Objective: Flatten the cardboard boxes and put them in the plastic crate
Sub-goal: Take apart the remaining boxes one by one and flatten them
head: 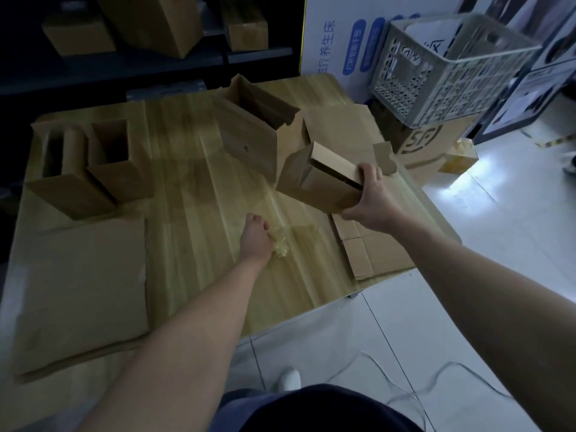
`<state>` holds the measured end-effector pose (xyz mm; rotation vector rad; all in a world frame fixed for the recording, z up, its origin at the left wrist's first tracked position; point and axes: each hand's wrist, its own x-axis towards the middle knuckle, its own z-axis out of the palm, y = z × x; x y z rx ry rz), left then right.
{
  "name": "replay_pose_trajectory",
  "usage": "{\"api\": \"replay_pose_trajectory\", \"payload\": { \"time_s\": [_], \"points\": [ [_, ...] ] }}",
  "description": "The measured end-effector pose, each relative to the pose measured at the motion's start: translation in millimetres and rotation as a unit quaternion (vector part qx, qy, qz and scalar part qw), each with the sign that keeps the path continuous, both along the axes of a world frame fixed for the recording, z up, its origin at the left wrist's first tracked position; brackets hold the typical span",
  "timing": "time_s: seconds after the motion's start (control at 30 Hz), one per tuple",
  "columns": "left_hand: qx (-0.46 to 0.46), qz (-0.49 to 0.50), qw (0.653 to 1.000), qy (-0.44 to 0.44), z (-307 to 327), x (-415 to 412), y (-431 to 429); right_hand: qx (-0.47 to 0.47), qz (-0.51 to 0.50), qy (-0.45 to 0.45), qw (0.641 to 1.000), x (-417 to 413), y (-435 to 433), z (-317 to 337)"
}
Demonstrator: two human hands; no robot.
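Note:
My right hand [372, 199] grips a small cardboard box [321, 179] by its near end, holding it tilted just above the wooden table [193, 188]. My left hand [256, 236] is curled around a wad of crumpled yellowish tape [280, 244] over the middle of the table. A larger open box [252, 132] stands behind the small one. Two open boxes [93, 169] sit at the table's left. Flattened cardboard lies at the near left [81, 285] and under my right wrist [371, 247]. The grey plastic crate [448, 67] stands off the table at the far right.
The crate rests on a printed cardboard carton [427, 145] on the floor. Dark shelves with more boxes [149, 23] run along the back. A white printed panel [336, 42] stands behind the crate. Thin cables [405, 391] trail on the tiled floor by my feet.

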<state>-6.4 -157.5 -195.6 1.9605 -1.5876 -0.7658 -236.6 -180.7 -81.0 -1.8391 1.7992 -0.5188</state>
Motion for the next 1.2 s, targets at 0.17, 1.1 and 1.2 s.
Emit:
{"api": "replay_pose_trajectory", "payload": {
  "time_s": [0.17, 1.1, 1.2],
  "points": [
    [0.058, -0.042, 0.997, -0.009, -10.7, -4.7, 3.5, -0.001, 0.004, -0.002, 1.000, -9.3, 2.8, -8.4],
    [0.244, 0.059, 0.949, 0.192, 25.6, 30.6, 23.8, 0.029, 0.080, -0.009, 0.996, 62.0, 9.4, -4.9],
    [0.234, 0.080, 0.948, 0.202, 23.6, 33.1, 24.2, 0.030, 0.075, -0.005, 0.997, 63.6, 11.5, -3.9]
  ]
}}
